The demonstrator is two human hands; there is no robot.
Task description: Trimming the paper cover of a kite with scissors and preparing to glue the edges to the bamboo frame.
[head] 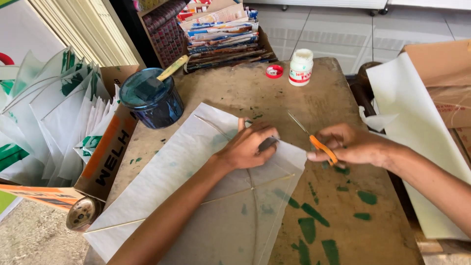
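Note:
A white paper kite (196,196) with thin stick ribs lies flat on a worn wooden table (304,93). My left hand (250,145) presses on the kite's upper right corner, fingers curled over the edge. My right hand (351,145) holds orange-handled scissors (314,140), blades pointing up and left, just right of that corner. The blades look slightly apart.
A dark blue pot (149,100) with a brush stands at the back left. A white glue bottle (300,67) and its red cap (274,71) sit at the far edge. A cardboard box (105,157) of folded kites stands left. White sheets (417,127) lie right. Green paint smears (314,221) mark the table.

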